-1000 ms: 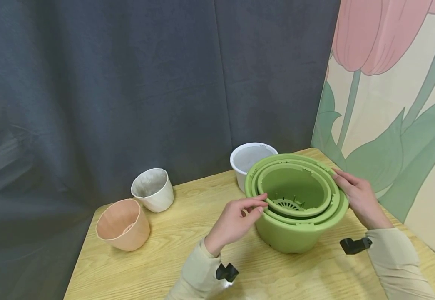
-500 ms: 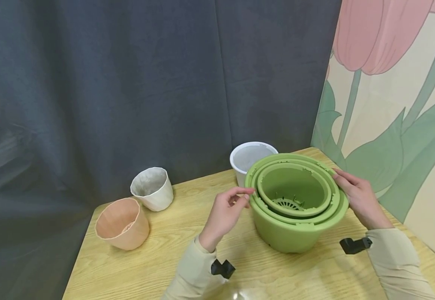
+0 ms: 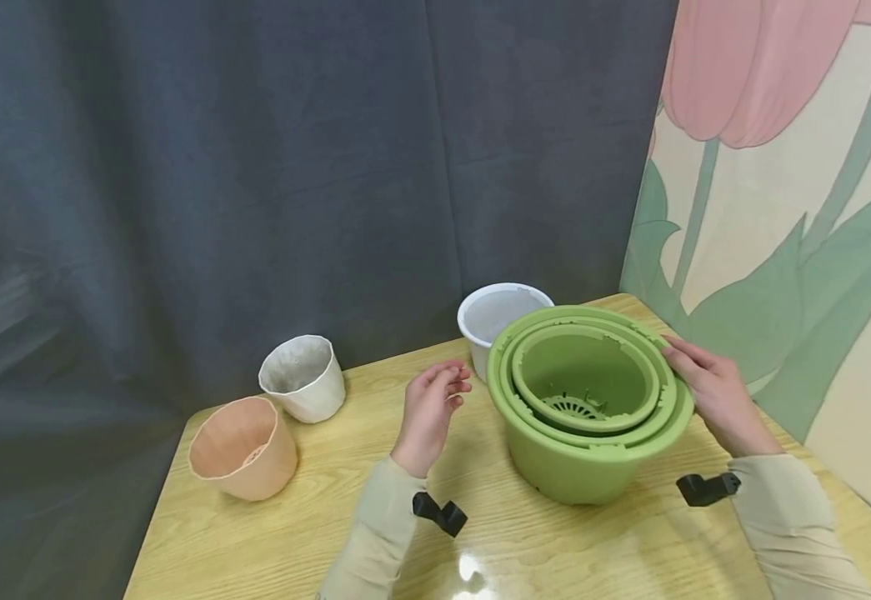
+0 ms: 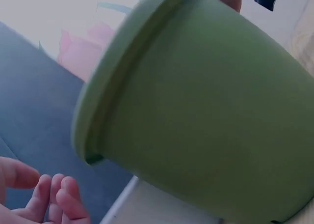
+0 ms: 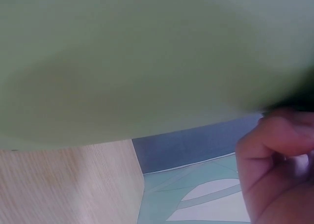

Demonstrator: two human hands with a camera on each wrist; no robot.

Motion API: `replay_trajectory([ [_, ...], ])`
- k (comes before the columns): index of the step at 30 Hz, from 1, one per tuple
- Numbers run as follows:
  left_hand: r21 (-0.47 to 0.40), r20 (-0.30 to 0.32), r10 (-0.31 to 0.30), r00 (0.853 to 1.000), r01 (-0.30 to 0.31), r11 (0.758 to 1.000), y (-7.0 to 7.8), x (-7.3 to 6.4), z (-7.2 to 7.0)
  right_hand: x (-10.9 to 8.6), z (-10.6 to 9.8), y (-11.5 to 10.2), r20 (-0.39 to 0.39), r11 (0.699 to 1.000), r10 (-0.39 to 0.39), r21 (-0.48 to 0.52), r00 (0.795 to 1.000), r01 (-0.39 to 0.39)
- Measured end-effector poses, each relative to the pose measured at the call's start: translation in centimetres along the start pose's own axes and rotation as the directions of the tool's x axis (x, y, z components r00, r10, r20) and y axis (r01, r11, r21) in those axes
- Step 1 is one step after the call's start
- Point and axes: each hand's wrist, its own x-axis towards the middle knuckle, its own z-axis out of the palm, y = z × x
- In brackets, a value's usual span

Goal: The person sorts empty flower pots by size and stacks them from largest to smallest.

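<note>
A stack of nested green flower pots (image 3: 573, 475) stands at the right of the table, with smaller pots inside the large outer one. Slots show in the floor of the innermost pot (image 3: 587, 371). My right hand (image 3: 716, 396) grips the outer pot's rim at its right side; in the right wrist view, bent fingers (image 5: 279, 135) lie under that rim. Left of the stack, my left hand (image 3: 429, 417) is in the air, its fingers loosely bent and holding nothing. The left wrist view has these fingers (image 4: 71, 204) apart from the outer green pot (image 4: 206, 106).
A white pot (image 3: 480, 354) stands behind the green stack, partly hidden by it. On the left are a peach pot (image 3: 273, 458) and a marbled white pot (image 3: 321, 396). A dark curtain (image 3: 255, 167) hangs behind the wooden table (image 3: 240, 554); a painted wall (image 3: 870, 333) borders the right.
My left hand has come away from the rims of the green pots and moved left, its fingers drawing closer together. My right hand has stayed on the outer rim.
</note>
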Motion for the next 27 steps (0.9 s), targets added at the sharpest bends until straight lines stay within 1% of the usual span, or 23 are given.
replay_trajectory([
  [2, -0.048, -0.025, -0.03, 0.999, 0.028, 0.998, -0.6, 0.6, -0.1, 0.0, 0.0, -0.1, 0.006, 1.0, 0.001, 0.019, 1.0, -0.002],
  [5, -0.08, -0.053, -0.059, 0.997, 0.055, 0.995, -1.5, 1.5, -0.3, 0.0, 0.1, -0.1, 0.002, 1.0, 0.0, 0.03, 1.0, 0.0],
  [8, -0.128, -0.062, -0.102, 0.993, 0.093, 0.987, -2.2, 2.3, -0.3, -0.2, 0.1, -0.3, -0.001, 0.999, -0.009, 0.032, 1.0, 0.009],
  [13, -0.201, -0.031, -0.185, 0.982, 0.175, 0.964, -3.1, 3.4, 0.0, -0.4, -0.1, -0.5, 0.001, 0.999, -0.009, 0.049, 1.0, 0.008],
  [16, -0.222, -0.019, -0.222, 0.975, 0.212, 0.952, -3.4, 4.1, 0.3, -0.4, 0.0, -0.4, -0.005, 0.999, -0.008, 0.045, 1.0, 0.008],
  [19, -0.245, -0.024, -0.236, 0.971, 0.223, 0.944, -3.7, 4.7, 0.5, -0.4, 0.2, -0.4, -0.012, 0.998, -0.007, 0.055, 1.0, 0.008],
  [23, -0.263, -0.05, -0.238, 0.97, 0.217, 0.94, -4.0, 5.4, 0.8, -0.5, 0.1, -0.4, -0.006, 0.997, -0.02, 0.076, 1.0, 0.02],
  [27, -0.275, -0.06, -0.249, 0.967, 0.224, 0.935, -4.4, 6.1, 1.1, -0.6, 0.2, -0.6, 0.004, 0.994, -0.027, 0.11, 1.0, 0.026],
])
